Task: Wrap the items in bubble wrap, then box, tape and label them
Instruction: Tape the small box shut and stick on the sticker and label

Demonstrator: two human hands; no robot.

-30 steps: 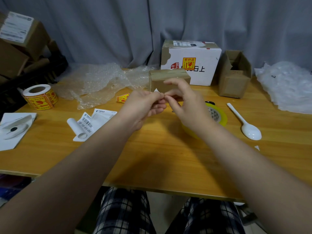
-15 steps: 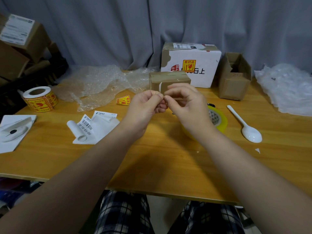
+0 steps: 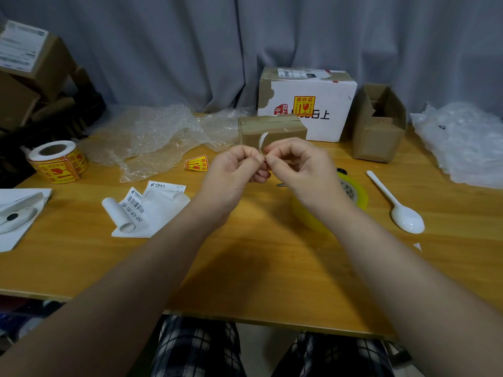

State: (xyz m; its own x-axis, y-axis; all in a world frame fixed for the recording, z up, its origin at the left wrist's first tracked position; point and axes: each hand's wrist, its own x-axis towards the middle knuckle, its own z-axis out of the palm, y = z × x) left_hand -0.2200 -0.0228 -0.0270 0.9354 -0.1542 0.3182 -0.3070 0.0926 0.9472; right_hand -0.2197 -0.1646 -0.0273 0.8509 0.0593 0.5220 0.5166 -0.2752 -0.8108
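Pinching a small sticker's white backing point(image 3: 262, 140) with left hand point(image 3: 234, 171) and right hand point(image 3: 302, 170), fingertips meeting above the bench point(image 3: 245, 268). Curled up higher than a second ago, so peeling well begun. Next, probably, sticking onto the small taped carton point(image 3: 275, 127) just behind.

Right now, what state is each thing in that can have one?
small brown box: flaps closed.
white box: closed.
brown carton: open.
sticker roll: on end, core up.
yellow tape roll: lying flat.
white spoon: lying flat.
label: pinched by left hand and right hand, white flap curled up.
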